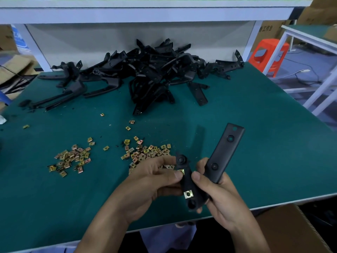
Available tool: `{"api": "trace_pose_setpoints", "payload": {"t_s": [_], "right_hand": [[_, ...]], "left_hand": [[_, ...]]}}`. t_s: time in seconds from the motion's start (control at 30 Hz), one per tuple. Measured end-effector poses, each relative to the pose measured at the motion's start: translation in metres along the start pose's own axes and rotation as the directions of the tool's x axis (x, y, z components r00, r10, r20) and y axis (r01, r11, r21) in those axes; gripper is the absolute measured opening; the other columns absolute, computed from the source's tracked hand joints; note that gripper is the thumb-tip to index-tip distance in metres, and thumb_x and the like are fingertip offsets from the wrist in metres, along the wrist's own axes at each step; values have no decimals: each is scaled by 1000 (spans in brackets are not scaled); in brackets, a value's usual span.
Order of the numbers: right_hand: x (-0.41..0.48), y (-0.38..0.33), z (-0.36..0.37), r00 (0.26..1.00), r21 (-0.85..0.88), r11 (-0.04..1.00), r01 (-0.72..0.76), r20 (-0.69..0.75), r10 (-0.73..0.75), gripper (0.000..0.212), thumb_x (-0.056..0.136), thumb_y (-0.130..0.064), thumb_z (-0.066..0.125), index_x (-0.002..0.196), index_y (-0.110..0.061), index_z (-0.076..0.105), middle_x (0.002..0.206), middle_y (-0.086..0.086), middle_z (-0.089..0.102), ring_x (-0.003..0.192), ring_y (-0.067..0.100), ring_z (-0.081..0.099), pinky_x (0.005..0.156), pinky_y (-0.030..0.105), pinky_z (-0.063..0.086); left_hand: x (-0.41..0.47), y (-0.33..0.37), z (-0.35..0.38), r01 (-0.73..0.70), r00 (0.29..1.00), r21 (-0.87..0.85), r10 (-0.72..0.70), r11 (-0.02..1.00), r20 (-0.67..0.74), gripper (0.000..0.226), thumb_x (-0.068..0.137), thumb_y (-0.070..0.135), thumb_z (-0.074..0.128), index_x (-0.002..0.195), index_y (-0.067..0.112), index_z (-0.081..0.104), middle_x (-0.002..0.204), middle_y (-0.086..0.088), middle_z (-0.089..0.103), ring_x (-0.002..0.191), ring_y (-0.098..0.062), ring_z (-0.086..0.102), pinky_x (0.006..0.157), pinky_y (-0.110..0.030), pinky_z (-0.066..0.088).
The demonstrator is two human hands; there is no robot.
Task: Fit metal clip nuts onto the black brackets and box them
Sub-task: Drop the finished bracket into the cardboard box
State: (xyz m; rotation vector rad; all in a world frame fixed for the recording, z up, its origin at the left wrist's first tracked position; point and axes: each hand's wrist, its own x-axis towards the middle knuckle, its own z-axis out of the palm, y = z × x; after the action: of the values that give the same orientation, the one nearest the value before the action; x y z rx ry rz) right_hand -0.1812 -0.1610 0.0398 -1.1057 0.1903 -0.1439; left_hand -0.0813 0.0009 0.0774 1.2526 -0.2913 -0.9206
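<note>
We see right hand [218,196] curled round black bracket [224,152] near its bend, held above near edge of bench [273,143]; long arm points up and right; left hand [155,181] pinches clip nut [181,171] against edge of short arm (thumb on top); second clip nut [188,194] already seated lower on same arm; loose clip nuts [145,152] in two scatters on bench, beyond left hand and further left; bracket pile [145,70] at far side; cardboard box [291,230] below bench edge, our right.
</note>
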Motion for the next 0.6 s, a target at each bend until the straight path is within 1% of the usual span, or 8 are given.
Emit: {"api": "trace_pose_setpoints", "payload": {"t_s": [0.1, 0.17, 0.23, 0.3, 0.4, 0.47, 0.53, 0.6], "right_hand": [[1, 1, 0, 999, -80, 996, 39, -19, -41, 41, 73, -38, 90, 81, -22, 54, 64, 8, 50, 46, 23, 52, 39, 28, 44], [-1, 2, 1, 993, -164, 982, 94, -59, -105, 35, 79, -32, 84, 80, -21, 52, 62, 10, 46, 46, 23, 49, 43, 30, 43], [-12, 3, 0, 980, -281, 952, 125, -114, -163, 32, 85, -26, 79, 78, -19, 48, 65, 7, 43, 53, 21, 46, 48, 35, 40], [-29, 5, -5, 960, -348, 932, 97, -215, -180, 28, 89, -19, 75, 82, -19, 48, 70, 6, 41, 61, 21, 42, 54, 40, 35], [-67, 9, -21, 920, -198, 980, 10, -381, -86, 28, 88, -13, 77, 99, -20, 52, 75, 8, 50, 62, 18, 50, 57, 32, 44], [-97, 5, -40, 882, -72, 997, -11, -470, -24, 27, 84, -14, 79, 101, -19, 58, 80, 2, 60, 69, 14, 58, 65, 25, 48], [-127, -6, -65, 823, 86, 993, 87, -568, -23, 22, 83, -17, 78, 102, -17, 68, 96, 2, 68, 86, 19, 64, 75, 29, 51], [-152, -22, -97, 660, 242, 932, 270, -751, 4, 35, 89, -22, 76, 122, -14, 68, 119, 7, 71, 100, 24, 69, 82, 35, 54]], "left_hand": [[1, 2, 3, -19, 1000, 166, 20, 986, 0, 26, 94, 7, 66, 119, 9, 62, 102, -17, 76, 95, -30, 74, 78, -30, 59], [2, -1, 8, -47, 997, 287, 63, 957, -46, 22, 96, 7, 63, 117, 14, 62, 101, -6, 77, 96, -21, 74, 77, -27, 58], [5, -8, 15, -49, 994, 373, 84, 927, -77, 27, 88, 23, 72, 114, 22, 63, 99, 3, 77, 93, -12, 74, 78, -26, 57], [11, -20, 25, -17, 995, 389, 52, 921, -79, 48, 69, 38, 75, 113, 24, 63, 96, 4, 77, 88, -10, 74, 72, -26, 58], [23, -42, 45, 35, 998, 373, -50, 927, 29, 55, 63, 38, 76, 116, 31, 63, 89, -1, 79, 85, -15, 76, 64, -25, 60], [28, -54, 58, 9, 981, 461, -98, 888, 168, 60, 68, 59, 78, 123, 46, 60, 96, 2, 79, 92, -11, 75, 77, -30, 58], [32, -59, 65, -79, 967, 570, -75, 818, 242, 75, 61, 81, 72, 128, 54, 53, 106, 14, 76, 102, -3, 71, 91, -33, 50], [37, -58, 64, -126, 966, 608, -41, 784, 254, 82, 56, 89, 66, 129, 52, 54, 113, 16, 74, 108, -4, 69, 91, -44, 54]]}}
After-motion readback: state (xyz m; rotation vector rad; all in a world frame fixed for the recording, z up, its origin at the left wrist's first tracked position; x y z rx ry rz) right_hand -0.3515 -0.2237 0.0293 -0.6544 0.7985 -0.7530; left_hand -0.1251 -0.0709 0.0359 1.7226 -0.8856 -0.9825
